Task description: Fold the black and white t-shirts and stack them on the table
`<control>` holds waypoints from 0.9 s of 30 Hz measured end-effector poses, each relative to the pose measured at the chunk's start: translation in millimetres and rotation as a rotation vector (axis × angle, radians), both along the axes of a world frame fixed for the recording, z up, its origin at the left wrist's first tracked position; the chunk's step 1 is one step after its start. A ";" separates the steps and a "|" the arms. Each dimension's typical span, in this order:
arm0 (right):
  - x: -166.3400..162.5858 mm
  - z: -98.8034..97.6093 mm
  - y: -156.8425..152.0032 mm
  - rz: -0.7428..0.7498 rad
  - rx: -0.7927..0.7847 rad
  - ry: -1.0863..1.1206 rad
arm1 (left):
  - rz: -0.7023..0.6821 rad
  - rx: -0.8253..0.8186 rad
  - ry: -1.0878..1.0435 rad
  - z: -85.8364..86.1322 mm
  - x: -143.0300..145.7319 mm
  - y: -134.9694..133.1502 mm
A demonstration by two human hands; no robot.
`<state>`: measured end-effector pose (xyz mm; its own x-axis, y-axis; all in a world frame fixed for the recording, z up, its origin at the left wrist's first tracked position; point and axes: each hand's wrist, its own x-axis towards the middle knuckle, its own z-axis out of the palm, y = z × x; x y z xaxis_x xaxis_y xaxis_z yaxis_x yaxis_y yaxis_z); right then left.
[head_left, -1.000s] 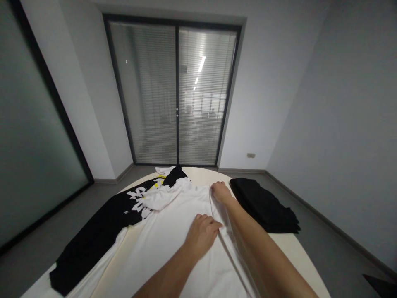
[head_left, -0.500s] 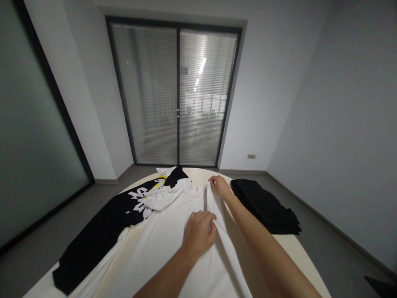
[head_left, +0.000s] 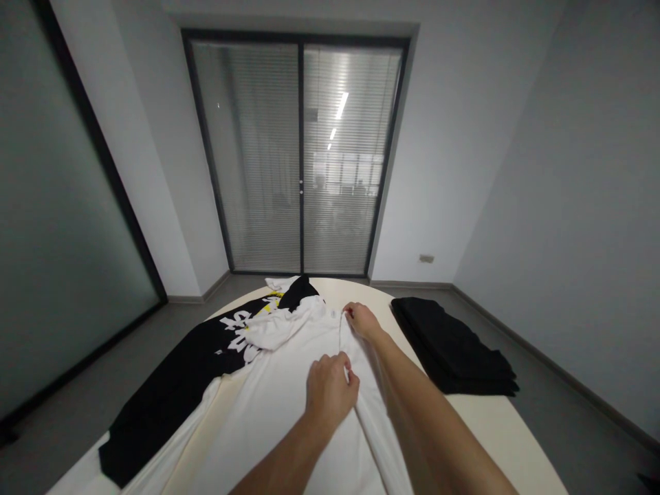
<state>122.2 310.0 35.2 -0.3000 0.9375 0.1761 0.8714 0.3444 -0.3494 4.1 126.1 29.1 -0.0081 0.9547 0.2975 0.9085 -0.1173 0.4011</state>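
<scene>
A white T-shirt (head_left: 278, 392) is spread on the pale table, its collar toward the far edge and its right side folded inward in a long strip. My right hand (head_left: 361, 320) pinches the cloth near the collar, at the top of that fold. Nearer to me, my left hand (head_left: 333, 388) is closed on the shirt's folded edge, about halfway along it. The shirt's near end runs out of view, and my forearms cover part of its right side.
On the left lies a black garment (head_left: 170, 385) with white and yellow print, partly beneath the white shirt's sleeve. A stack of folded black clothes (head_left: 454, 347) sits at the table's right edge. The rounded table (head_left: 485, 419) faces a glass door (head_left: 299, 158) with blinds.
The shirt's right side has come further inward over the middle, with both hands holding it. My right hand has shifted slightly toward the collar's centre. The view has turned a little left.
</scene>
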 end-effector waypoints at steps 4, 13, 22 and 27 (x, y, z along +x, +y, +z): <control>-0.3 -3.7 2.4 -0.007 -0.012 -0.002 | -0.017 0.004 -0.031 -2.7 -0.5 0.1; -4.0 -3.1 -25.3 -0.117 0.059 -0.038 | -0.058 0.078 -0.023 -14.6 -1.7 0.3; 0.6 -24.0 -72.2 0.161 0.110 -0.231 | -0.040 -0.060 0.076 -16.7 7.7 4.0; 8.2 -30.0 -79.3 0.203 0.141 -0.410 | -0.113 -0.187 0.098 -8.2 0.0 5.9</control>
<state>130.4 230.7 5.2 -0.5459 0.8283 0.1259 0.8378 0.5414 0.0710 4.2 132.0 20.9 0.1219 0.9865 0.1097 0.9296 -0.1522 0.3356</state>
